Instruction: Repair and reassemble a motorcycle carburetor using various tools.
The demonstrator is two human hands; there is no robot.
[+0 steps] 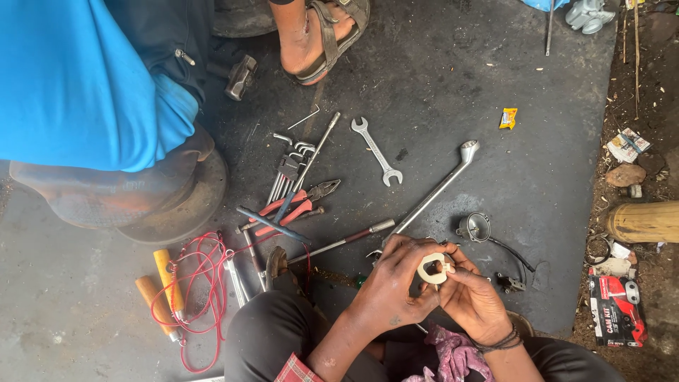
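Knees in dark trousers point(283, 332) fill the lower edge, nearest the lens, with a pink rag point(453, 354) lying between them under the wrists.

Far left of the hands: two orange-handled tools point(161, 290) tangled in a loop of red wire point(205, 283), on bare concrete. Above these, a second person in a blue shirt point(78, 78), seated, with a sandalled foot point(322, 35) well above the hands and a small hammer head point(240, 76) beside it.

Just left of and above the hands: a bundle of hex keys point(286, 170), red-handled pliers point(297, 205), a blue-shafted screwdriver point(272, 225), a long thin rod point(350, 239).

Left hand point(396, 283): fingers curled closed around a pale ring-shaped part point(433, 269), thumb on its near edge.

Right hand point(470, 293): pinching the same ring from the opposite side, fingertips touching its rim; dark bands at the wrist. Ring held between both hands, raised off the black rubber mat point(495, 92).

Above the hands: double open-end spanner point(377, 151); long chrome socket wrench point(435, 191) running diagonally, its lower end near the left knuckles.

Just right of the hands: a round metal fitting with black cable point(475, 228). Further up, a small yellow wrapper point(508, 117).

Far right, off the mat: a red and black carton point(617, 310), a bamboo-coloured cylinder point(643, 221), stones and litter on dirt.
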